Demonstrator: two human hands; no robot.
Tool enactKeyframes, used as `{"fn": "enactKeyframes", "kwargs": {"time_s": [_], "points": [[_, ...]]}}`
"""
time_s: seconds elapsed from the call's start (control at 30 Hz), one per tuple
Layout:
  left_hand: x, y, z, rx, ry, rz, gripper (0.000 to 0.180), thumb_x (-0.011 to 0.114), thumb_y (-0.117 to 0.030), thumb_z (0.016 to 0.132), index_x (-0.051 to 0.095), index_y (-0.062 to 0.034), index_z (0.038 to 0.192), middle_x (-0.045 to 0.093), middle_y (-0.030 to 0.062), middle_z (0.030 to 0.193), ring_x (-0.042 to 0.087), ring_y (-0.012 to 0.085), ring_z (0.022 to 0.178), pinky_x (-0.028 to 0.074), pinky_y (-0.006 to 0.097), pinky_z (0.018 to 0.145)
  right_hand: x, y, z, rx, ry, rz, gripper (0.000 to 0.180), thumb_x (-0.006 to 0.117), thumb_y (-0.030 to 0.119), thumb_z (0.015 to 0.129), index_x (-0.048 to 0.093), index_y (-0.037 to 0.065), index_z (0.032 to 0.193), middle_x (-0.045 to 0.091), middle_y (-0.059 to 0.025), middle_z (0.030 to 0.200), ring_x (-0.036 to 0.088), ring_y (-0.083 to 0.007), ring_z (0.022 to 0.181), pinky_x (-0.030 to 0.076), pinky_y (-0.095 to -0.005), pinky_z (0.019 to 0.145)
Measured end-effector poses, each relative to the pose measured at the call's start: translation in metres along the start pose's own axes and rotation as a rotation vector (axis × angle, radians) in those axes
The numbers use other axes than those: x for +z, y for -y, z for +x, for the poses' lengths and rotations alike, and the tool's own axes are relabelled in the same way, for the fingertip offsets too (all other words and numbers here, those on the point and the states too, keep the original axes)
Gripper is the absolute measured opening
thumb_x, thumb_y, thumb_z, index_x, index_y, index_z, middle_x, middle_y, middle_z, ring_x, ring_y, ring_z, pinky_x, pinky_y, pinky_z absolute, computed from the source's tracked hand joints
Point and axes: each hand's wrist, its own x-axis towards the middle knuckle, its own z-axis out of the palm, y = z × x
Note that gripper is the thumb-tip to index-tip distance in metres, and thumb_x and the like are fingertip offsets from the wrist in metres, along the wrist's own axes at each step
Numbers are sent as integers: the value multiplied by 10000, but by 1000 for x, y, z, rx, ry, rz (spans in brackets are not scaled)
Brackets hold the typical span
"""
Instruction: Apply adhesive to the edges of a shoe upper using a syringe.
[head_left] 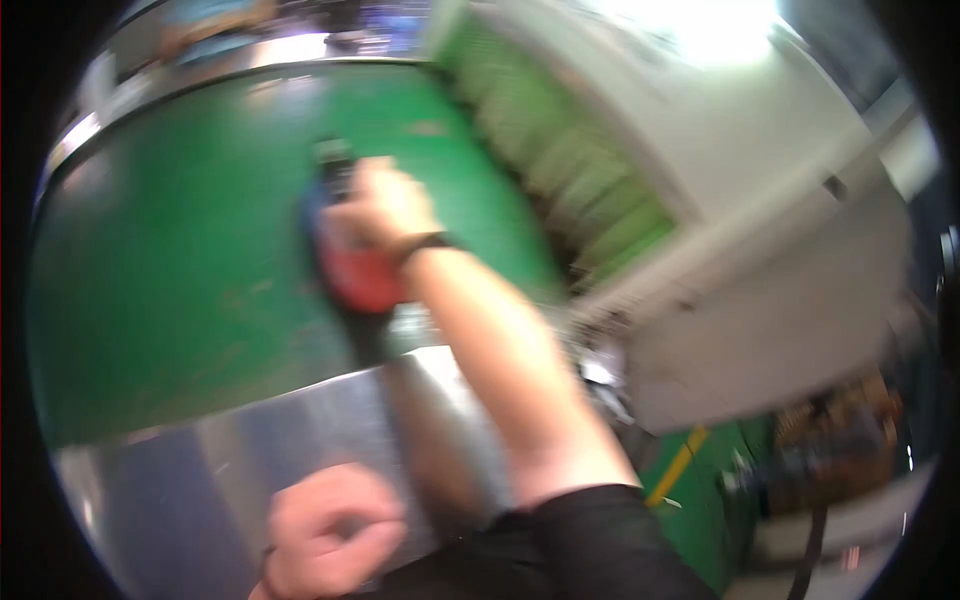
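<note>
My right hand (390, 208) grips a blurred, rounded red-and-blue object with a black end (362, 278), by the near edge of the smooth green table (180, 260); contact beneath is unclear. My left hand (328, 525) curls loosely, a fist. A firm, level hold seems best.

Blurred: right hand (392, 207) and red, blue and black object (358, 280) in its grip, kind not discernible, part hidden beneath hand. Cut off by lower picture edge: left wrist (268, 580). Hidden: inside of curled left hand (333, 525), over metal panel (240, 445) at green counter's (170, 270) near edge. Too indistinct to name: items (385, 30) beyond far edge.
</note>
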Motion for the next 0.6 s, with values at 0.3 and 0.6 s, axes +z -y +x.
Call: {"fn": "enactKeyframes", "kwargs": {"time_s": [0.3,0.6], "points": [[6,14,1,9,-19,55,61,650,-37,802,600,-9,823,588,72,756,575,199,669,468,302,600,54,88,5,-155,34,160,703,764,414,661,478,-96,1052,620,-296,974,635,-394,921,513,-403,796],[-6,20,2,-79,-79,21,59,654,-54,806,617,-13,827,624,91,794,604,194,720,477,281,658,42,89,-14,-310,104,-47,888,700,628,686,448,-98,1132,622,-293,1017,625,-414,954,511,-422,829]]}}
